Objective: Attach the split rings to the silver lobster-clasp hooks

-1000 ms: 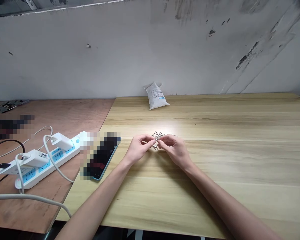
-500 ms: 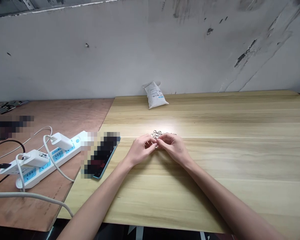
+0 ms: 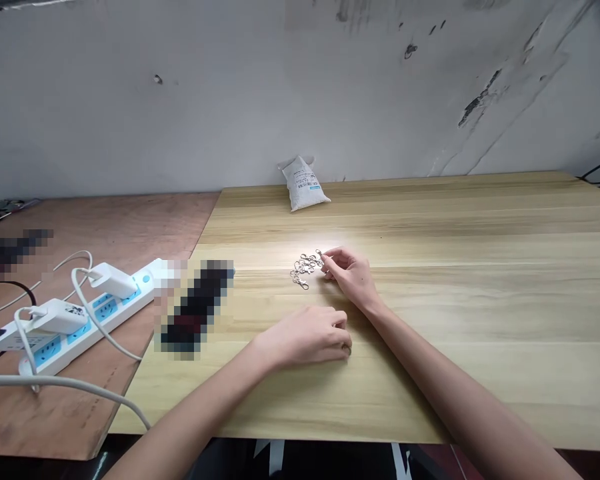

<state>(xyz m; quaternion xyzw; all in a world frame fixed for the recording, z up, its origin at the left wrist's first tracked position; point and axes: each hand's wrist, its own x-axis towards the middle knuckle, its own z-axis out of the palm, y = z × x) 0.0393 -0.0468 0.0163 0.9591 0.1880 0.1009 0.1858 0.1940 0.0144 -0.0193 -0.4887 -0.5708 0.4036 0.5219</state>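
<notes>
Small silvery metal clasps with rings (image 3: 304, 265) lie in a loose heap on the wooden tabletop. At the right edge of this heap, my right hand (image 3: 353, 275) pinches one metal clasp (image 3: 319, 253) between thumb and forefinger. My left hand (image 3: 313, 337) is nearer to me, low over the table, its fingers curled. A small metal ring (image 3: 347, 349) shows at its fingertips; the rest of that piece is hidden by the fingers.
A white printed plastic bag (image 3: 306, 187) stands near the wall at the back. On the left lie a phone-like object (image 3: 200, 307), blurred out, and a white power strip (image 3: 100, 313) with chargers and cables on a brown board (image 3: 170, 220).
My hands were together over the heap and have separated. The left moved toward me and rightward, leaving the clasps uncovered; the right stays beside the heap. The view has shifted slightly.
</notes>
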